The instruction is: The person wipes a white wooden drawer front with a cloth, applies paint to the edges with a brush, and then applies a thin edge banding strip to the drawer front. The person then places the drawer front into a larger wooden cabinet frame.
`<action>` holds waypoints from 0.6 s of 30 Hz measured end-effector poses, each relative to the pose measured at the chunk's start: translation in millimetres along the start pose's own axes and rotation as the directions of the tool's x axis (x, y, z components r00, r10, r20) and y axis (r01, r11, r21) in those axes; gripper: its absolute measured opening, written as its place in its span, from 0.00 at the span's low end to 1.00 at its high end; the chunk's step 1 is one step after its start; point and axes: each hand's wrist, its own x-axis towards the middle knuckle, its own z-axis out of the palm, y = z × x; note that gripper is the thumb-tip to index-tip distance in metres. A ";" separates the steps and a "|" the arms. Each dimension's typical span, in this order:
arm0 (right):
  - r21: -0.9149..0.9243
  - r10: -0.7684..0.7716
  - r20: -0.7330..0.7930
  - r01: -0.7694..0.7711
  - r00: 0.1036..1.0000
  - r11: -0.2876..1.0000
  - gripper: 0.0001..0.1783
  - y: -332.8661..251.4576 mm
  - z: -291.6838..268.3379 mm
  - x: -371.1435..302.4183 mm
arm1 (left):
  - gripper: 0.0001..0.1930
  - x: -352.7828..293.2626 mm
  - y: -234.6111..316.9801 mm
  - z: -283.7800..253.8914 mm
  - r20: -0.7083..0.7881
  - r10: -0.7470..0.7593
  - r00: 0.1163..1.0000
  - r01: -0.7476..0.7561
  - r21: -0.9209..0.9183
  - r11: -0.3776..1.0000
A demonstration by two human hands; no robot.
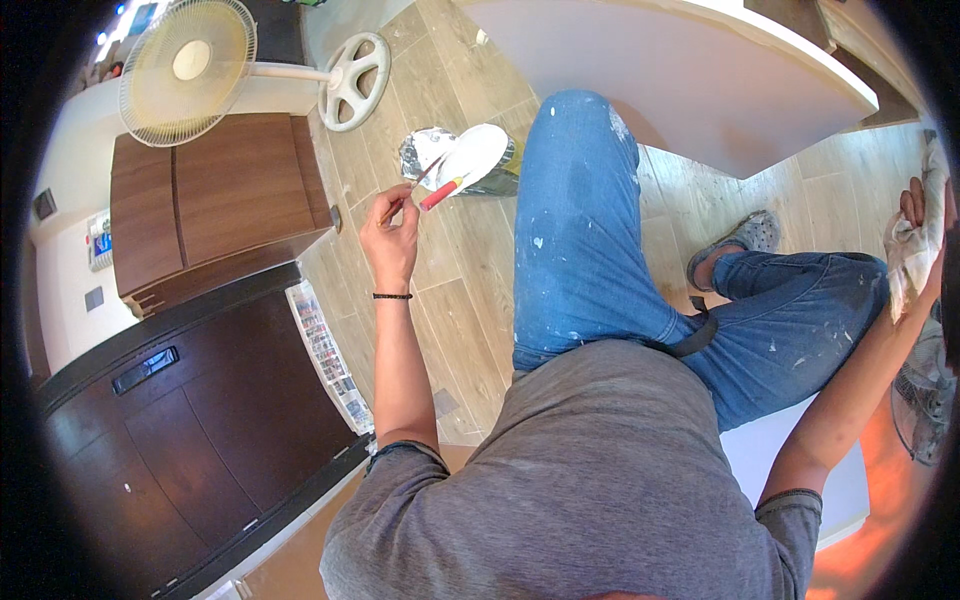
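Note:
My left hand (391, 235) is closed in a pinch around a thin brush (418, 180) with a slender wooden handle, its tip end pointing up and right. That tip lies over or close to a white oval dish or lid (478, 152); whether it touches I cannot tell. A red-handled tool (440, 195) with a yellow part rests at the dish's lower edge. Silver and dark wrapping (420, 150) shows around the dish. Far to the right, my right hand (912, 205) grips a crumpled whitish rag (908, 265), which partly covers the fingers.
A large white panel (660, 70) slants across the top right, beyond my paint-spotted knee. A standing fan (190, 60) with a round base lies at upper left in view, above a brown cabinet (230, 190) and a dark door (200, 440). Another fan (922, 400) is at the right rim.

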 end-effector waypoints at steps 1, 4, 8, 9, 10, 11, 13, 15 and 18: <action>-0.155 -0.054 -0.105 0.037 0.993 0.987 0.23 6.3 -17.3 -0.7 | 0.07 1.6 -1.7 -0.1 0.016 -0.007 1.000 0.007 0.010 1.000; -0.291 -0.132 -0.306 0.040 0.943 0.956 0.21 25.8 -56.3 -2.6 | 0.09 11.4 -19.5 -4.3 -0.022 0.057 0.998 -0.058 -0.066 0.996; -0.032 -0.089 -0.336 0.083 0.938 0.996 0.18 20.3 -2.9 -0.2 | 0.08 4.1 30.9 -24.3 -0.282 -0.198 0.939 0.128 -0.247 0.960; 0.067 -0.070 -0.301 0.094 0.951 0.993 0.17 17.5 5.4 3.9 | 0.10 6.5 28.0 -35.6 -0.316 -0.243 0.917 0.070 -0.473 0.878; 0.200 -0.076 -0.238 0.125 0.968 0.972 0.16 15.6 7.0 8.1 | 0.12 14.4 21.7 -46.2 -0.333 -0.306 0.892 0.007 -0.666 0.746; 0.311 -0.090 -0.078 0.110 0.993 0.944 0.15 10.9 4.7 13.7 | 0.13 20.1 30.7 -50.5 -0.282 -0.304 0.910 -0.023 -0.767 0.641; 0.154 -0.019 -0.300 0.069 0.954 0.986 0.18 2.3 12.9 24.2 | 0.15 34.3 62.7 -62.3 -0.189 -0.290 0.938 -0.061 -0.915 0.399; 0.221 -0.085 -0.266 0.147 0.960 0.964 0.16 -2.7 24.1 29.7 | 0.16 45.9 81.2 -63.3 -0.141 -0.190 0.972 -0.090 -0.963 0.253; 0.351 0.010 -0.132 0.038 0.991 0.936 0.15 -30.5 37.5 41.7 | 0.18 63.2 129.5 -55.1 0.006 -0.067 0.998 0.007 -1.000 0.025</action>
